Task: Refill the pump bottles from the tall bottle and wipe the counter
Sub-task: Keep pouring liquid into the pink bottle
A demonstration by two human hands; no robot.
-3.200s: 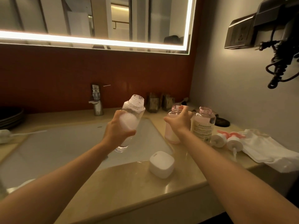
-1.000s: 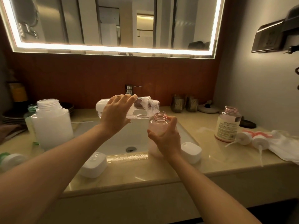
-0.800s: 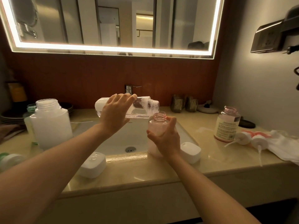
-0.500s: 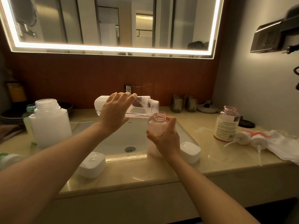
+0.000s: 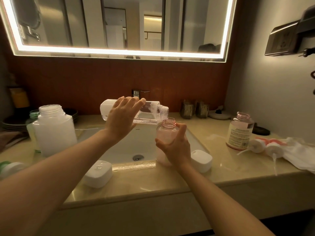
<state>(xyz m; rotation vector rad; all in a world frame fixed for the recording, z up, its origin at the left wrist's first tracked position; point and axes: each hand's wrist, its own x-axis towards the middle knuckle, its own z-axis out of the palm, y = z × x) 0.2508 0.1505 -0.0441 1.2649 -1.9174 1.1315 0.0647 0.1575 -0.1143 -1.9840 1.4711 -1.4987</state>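
Head view, single frame logged. My left hand [image 5: 121, 119] has its fingers [image 5: 134, 103] clamped over the top of the tall bottle [image 5: 136, 111], which lies nearly horizontal above the sink [image 5: 122, 147], neck tipped slightly down to the right. The neck sits right at the rim of the open pump bottle [image 5: 166, 133]; whether they touch I cannot tell. My right hand [image 5: 176, 147] wraps the lower half of that pinkish bottle, fingers closed around its body, base resting at the front right edge of the sink on the desk [image 5: 153, 181]. White residue clings inside the tall bottle near its shoulder; no stream is resolvable. A second pump bottle [image 5: 239, 132], labelled and uncapped, stands well apart to the right, with two pump heads [image 5: 265, 147] lying beside a white cloth [image 5: 300, 154]. Two white caps [image 5: 98, 173] sit on the desk front, one each side of the right forearm's line. A large white jug [image 5: 52, 130] stands open at left. Versus half a second ago: the tall bottle's neck has dipped a little lower toward the pump bottle's mouth; both grips unchanged, nothing else on the desk has shifted.
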